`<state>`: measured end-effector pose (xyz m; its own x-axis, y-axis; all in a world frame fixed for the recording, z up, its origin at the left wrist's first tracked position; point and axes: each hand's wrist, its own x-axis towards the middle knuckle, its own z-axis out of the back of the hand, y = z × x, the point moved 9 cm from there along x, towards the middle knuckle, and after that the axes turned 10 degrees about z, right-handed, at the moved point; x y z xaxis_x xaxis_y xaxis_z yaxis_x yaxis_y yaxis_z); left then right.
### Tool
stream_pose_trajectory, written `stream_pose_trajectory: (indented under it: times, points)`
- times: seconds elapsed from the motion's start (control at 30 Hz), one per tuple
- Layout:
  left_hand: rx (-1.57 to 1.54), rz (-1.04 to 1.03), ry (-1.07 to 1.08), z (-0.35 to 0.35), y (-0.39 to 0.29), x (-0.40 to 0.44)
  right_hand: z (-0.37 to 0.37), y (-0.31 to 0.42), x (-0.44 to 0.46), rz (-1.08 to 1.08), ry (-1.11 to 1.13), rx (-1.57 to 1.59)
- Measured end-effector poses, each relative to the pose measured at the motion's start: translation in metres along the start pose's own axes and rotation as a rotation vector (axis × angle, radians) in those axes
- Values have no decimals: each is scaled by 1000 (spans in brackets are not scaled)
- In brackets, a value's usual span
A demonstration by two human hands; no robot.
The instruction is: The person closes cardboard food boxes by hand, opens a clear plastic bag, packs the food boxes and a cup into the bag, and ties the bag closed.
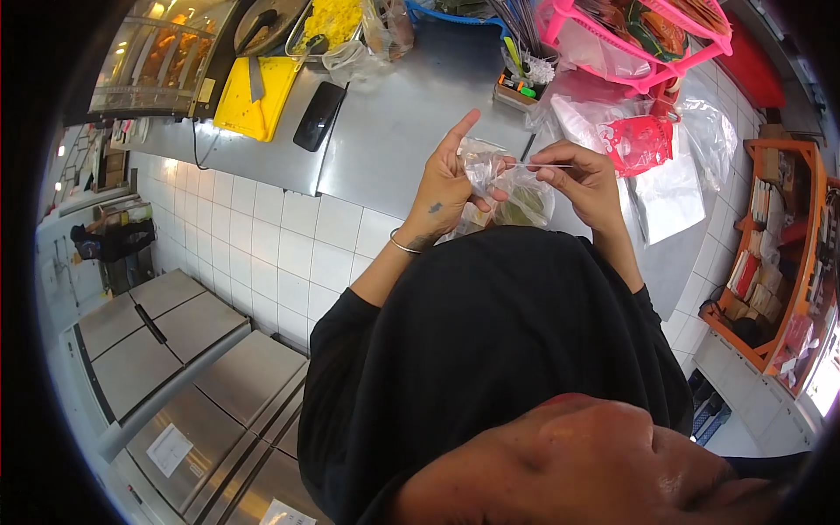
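My left hand (444,185) is closed around the gathered neck of a clear plastic bag (479,164), with its index finger stretched out away from the bag. Something greenish shows through the lower part of the bag, too blurred to name. My right hand (584,182) pinches a thin pale band (547,165) between thumb and fingers. The band runs taut from the bag's neck to the right fingertips; whether it is a rubber band or a string I cannot tell. Both hands are over the near edge of the steel counter (411,114).
At the counter's left lie a yellow cutting board (241,96), a knife (255,80) and a black phone (319,116). A pink basket (604,66), a red packet (637,144) and plastic bags (669,197) are at the right. An orange shelf (761,262) stands beyond.
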<state>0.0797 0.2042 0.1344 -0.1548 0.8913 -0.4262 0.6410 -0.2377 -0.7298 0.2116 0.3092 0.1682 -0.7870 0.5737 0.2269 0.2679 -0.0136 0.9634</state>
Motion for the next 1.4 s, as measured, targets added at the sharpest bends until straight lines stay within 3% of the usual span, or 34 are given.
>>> stream_pose_trajectory:
  times: [0.07,0.3,0.5,0.6,0.7,0.8,1.0,1.1,1.2,1.4]
  points:
    - [7,16,-1,2,0,-1,-7,11,5,115,61,-69]
    - [36,-83,-31,4,-11,-10,-8,19,17,175,52,-336]
    - [566,-57,-111,11,-31,-21,-32,22,14,318,201,-432]
    - [1004,100,-243,0,-50,-37,-58,51,22,567,241,-645]
    - [991,-72,-263,4,-49,-39,-85,51,31,649,411,-530]
    - [882,-6,-300,16,-51,-41,-95,35,34,491,526,-377]
    - [752,-215,-357,5,-71,-59,-67,7,32,261,292,-243]
    - [769,-360,-356,-2,-78,-63,-55,-5,25,158,91,-9]
    - [327,-291,-173,6,-57,-46,-48,-9,19,125,22,59]
    - [134,-164,-109,21,-24,-26,-46,-4,19,50,53,33]
